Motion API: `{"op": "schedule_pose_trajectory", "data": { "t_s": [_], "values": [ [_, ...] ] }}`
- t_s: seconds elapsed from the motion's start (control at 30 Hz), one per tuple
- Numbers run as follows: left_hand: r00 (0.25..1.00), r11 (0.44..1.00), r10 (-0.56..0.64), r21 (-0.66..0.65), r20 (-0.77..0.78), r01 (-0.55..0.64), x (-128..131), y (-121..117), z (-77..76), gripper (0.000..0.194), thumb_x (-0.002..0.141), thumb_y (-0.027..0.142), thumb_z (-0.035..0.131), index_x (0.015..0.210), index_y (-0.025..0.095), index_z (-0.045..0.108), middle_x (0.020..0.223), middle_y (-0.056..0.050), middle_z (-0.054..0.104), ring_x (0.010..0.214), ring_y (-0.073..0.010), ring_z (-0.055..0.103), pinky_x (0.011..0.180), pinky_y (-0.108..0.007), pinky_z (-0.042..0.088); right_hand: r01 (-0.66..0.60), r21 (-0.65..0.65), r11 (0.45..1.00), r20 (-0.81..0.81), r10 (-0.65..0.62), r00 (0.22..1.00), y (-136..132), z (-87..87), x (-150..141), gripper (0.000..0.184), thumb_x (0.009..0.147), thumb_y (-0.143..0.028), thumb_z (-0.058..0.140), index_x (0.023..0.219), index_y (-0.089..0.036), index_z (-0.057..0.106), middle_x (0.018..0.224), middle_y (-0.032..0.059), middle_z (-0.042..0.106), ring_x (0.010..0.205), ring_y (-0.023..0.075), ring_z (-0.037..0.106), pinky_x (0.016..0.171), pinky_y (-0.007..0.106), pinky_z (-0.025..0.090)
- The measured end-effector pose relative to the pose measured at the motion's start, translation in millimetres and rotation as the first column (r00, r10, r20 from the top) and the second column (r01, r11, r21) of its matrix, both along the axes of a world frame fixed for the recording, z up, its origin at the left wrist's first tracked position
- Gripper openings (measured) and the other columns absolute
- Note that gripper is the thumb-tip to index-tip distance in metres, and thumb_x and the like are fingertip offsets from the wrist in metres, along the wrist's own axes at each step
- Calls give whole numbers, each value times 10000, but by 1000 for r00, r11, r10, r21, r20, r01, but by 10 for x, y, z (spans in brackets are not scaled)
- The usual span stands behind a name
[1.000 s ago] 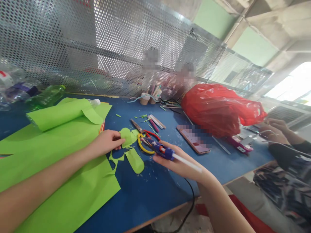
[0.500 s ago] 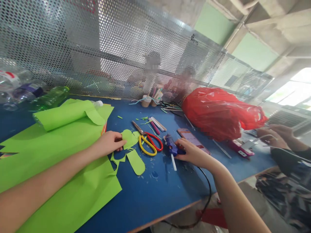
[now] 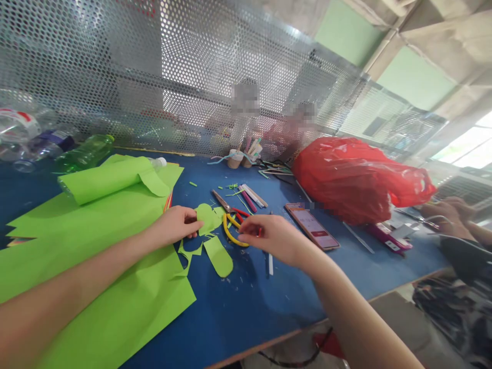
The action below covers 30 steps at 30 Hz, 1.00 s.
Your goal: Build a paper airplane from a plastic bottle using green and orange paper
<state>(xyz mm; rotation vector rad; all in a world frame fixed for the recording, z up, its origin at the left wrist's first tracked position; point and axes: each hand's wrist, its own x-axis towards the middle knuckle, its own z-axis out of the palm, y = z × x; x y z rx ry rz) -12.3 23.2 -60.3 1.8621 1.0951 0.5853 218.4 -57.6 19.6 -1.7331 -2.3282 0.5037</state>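
Green scalloped cutout (image 3: 207, 219), one of it, is near the middle of the table (image 3: 292, 292), its left edge pinched in the narrow grip of our left hand (image 3: 186, 223).

From the far left, we count at least three bottles (image 3: 86, 154), then one green paper roll (image 3: 107, 179) with one white cap (image 3: 160, 162) at its right end. Nearer lie green sheets (image 3: 115, 297), overlapping, so we cannot count them; they look largely uncut, and plenty of paper seems to remain.

To their right, cutting seems partly done: besides the piece we hold, one round-ended strip (image 3: 218, 256) lies loose beside an offcut (image 3: 195, 251). We judge two shapes cut and see neither joined to the other.

Next comes one pair of scissors (image 3: 223, 202), blades pointing far left, with our right hand (image 3: 265, 233) at the handles; our fingers hide the contact, so we cannot tell whether this grip holds them. On the far side are one purple stick (image 3: 248, 200), at least two pale sticks (image 3: 254, 196) and two cups (image 3: 235, 161). One white stick (image 3: 270, 264) shows on our right hand's near side.

Farther right, we see one phone (image 3: 313, 227), one red bag (image 3: 346, 174) and a co-worker's hands (image 3: 449, 215).
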Motion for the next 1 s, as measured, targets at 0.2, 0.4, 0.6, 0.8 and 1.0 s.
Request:
{"op": "schedule_pose_trajectory", "data": {
  "t_s": [0.2,0.4,0.6,0.8,1.0],
  "values": [
    [1000,1000,-17,17,-13,17,-3,19,-19,270,728,435,568,582,208,577,568,-8,668,560,-175,629,562,-261,466,-128,48,991,92,123,988,200,-179,-408,124,752,-150,665,861,-164,722,853,68,709,808,216,622,694,288,411],
    [1000,999,-15,30,-23,16,-3,33,-38,286,740,440,552,574,208,568,575,-12,673,555,-178,624,570,-271,464,-189,39,981,47,187,981,253,-285,-371,139,716,-76,655,822,-163,683,813,32,648,755,161,584,649,235,402],
    [999,1000,1,20,-35,-1,0,17,-3,275,738,420,555,563,207,549,576,-19,673,558,-186,619,565,-282,457,-149,43,988,-5,149,989,187,-335,-353,161,765,-140,650,922,-143,613,852,33,613,751,154,556,651,241,406],
    [1000,1000,-4,17,-31,5,2,19,-14,269,743,417,553,575,207,558,577,-18,671,557,-180,619,567,-282,462,-140,34,989,20,140,990,98,-283,-379,215,750,-230,733,911,-164,607,901,49,596,858,197,554,724,274,396],
    [999,1000,0,16,-37,1,-5,30,-30,278,750,416,559,571,205,543,584,-15,679,567,-181,632,576,-280,467,-135,-29,990,-99,132,986,101,-263,-385,142,788,-71,629,838,-185,560,774,-11,601,697,135,554,631,230,381]
  ]
}}
